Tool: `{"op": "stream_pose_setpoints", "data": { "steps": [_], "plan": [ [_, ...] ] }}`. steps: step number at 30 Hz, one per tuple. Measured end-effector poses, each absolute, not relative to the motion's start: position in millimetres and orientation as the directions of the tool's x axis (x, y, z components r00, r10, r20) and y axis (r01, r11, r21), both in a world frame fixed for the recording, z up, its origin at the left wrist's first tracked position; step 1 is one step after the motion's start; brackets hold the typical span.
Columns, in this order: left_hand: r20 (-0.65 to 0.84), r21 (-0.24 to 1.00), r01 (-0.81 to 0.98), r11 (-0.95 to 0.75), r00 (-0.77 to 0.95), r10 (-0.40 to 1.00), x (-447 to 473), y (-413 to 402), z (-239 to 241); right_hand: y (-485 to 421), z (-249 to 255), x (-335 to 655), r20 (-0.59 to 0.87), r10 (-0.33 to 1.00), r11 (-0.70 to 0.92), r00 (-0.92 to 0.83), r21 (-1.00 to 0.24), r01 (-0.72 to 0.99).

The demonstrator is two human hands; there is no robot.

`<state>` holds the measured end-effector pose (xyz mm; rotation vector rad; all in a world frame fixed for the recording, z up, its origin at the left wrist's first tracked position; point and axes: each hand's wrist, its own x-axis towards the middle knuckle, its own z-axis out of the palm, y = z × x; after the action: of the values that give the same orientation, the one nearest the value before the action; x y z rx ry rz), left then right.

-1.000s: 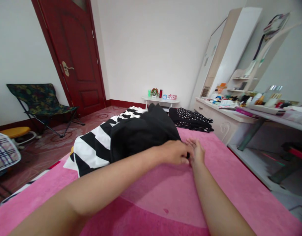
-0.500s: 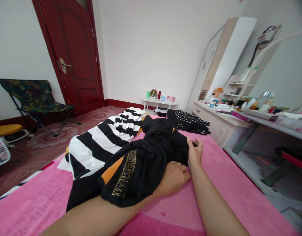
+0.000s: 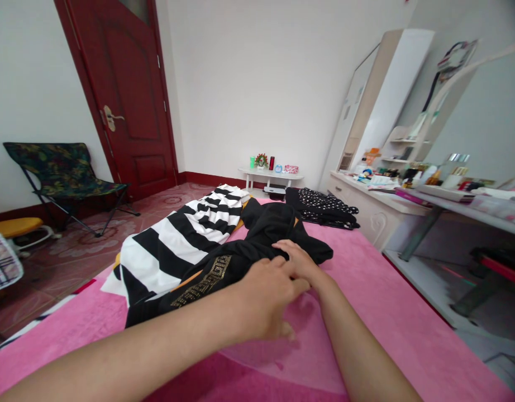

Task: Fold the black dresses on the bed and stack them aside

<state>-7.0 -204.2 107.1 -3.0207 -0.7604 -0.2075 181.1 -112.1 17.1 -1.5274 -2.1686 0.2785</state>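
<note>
A black garment (image 3: 257, 237) with a gold patterned band and orange trim lies crumpled on the pink bed cover (image 3: 378, 296). My right hand (image 3: 297, 259) rests on its near edge, fingers stretched out flat on the cloth. My left hand (image 3: 263, 298) hovers just in front of it above the pink cover, fingers loosely spread and holding nothing. A black-and-white striped garment (image 3: 177, 245) lies to the left, partly under the black one.
A black dotted garment (image 3: 322, 207) lies at the far end of the bed. A cluttered white dresser (image 3: 378, 204) stands right, a small white table (image 3: 271, 174) at the back wall. Left are a folding chair (image 3: 60, 173), a red door (image 3: 127, 95) and a yellow stool (image 3: 14, 228).
The black garment was pulled down and spread flatter over the bed. My left hand let go of it and lifted back; my right hand moved from its far edge onto its near part.
</note>
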Motion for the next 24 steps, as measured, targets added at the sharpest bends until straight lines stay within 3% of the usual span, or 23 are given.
{"op": "stream_pose_setpoints", "data": {
  "steps": [3,7,12,15,18,20,24],
  "plan": [
    [0.074,-0.06,0.609,-0.791,0.793,0.605,-44.6,-174.2,89.1,-113.1,12.5,183.3,0.203,0.957,0.27,-0.206,-0.373,0.888],
    [0.117,0.104,0.695,-0.711,0.702,0.703,-88.8,-149.6,71.0,-116.2,11.2,176.4,0.203,0.979,0.082,-0.03,-0.251,0.964],
    [0.161,0.242,0.694,-0.678,0.66,0.734,-110.7,-140.9,75.2,-121.5,10.7,175.0,0.269,0.963,0.052,0.018,-0.251,0.967],
    [0.21,0.238,0.692,-0.681,0.648,0.732,-115.3,-140.2,93.7,-133.3,21.8,183.4,0.215,0.976,0.089,-0.01,-0.358,0.93],
    [0.329,0.165,0.739,-0.654,0.584,0.743,-123.6,-137.0,119.2,-165.8,50.5,188.8,0.023,0.979,0.168,-0.2,-0.642,0.748],
    [0.427,0.119,0.774,-0.621,0.525,0.736,-128.6,-133.1,136.6,-198.5,76.1,188.0,-0.13,0.918,0.099,-0.374,-0.838,0.536],
    [0.553,0.102,0.779,-0.619,0.473,0.686,-119.6,-126.7,167.1,-252.2,119.1,188.0,-0.297,0.705,-0.031,-0.644,-0.92,0.39]
  ]
}}
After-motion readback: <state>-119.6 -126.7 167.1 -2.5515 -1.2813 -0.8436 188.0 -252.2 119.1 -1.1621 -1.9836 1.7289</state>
